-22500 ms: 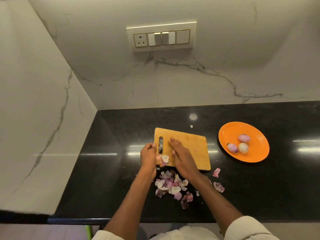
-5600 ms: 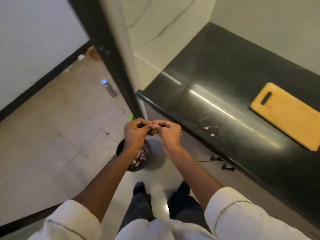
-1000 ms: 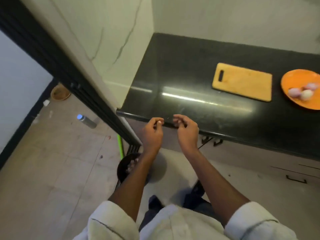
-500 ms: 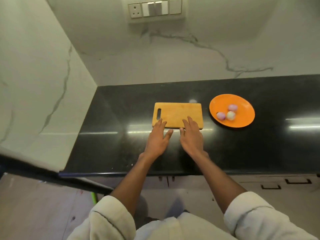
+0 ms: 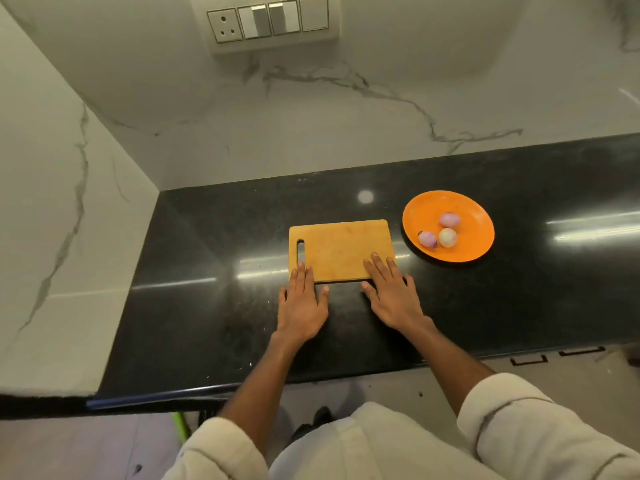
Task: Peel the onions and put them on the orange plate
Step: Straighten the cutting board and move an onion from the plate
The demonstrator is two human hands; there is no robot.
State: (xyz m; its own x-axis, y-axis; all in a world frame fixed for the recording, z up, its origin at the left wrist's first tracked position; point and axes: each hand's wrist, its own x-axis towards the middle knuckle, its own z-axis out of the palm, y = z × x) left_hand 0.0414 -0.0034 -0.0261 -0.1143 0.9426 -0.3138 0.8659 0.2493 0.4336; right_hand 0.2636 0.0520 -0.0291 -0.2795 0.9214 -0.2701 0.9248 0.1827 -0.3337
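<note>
Both hands flat on the black countertop [image 5: 519, 306], fingers straight, gripping nothing. Left hand [image 5: 302, 304] and right hand [image 5: 393, 297] fingertips overlap the wooden cutting board [image 5: 341, 249]. Three peeled onions [image 5: 439, 232] sit on the orange plate [image 5: 474, 216].

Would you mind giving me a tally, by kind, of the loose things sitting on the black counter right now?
Peeled onions: 3, at and, all on the plate
Orange plate: 1
Wooden cutting board: 1
Total: 5
</note>
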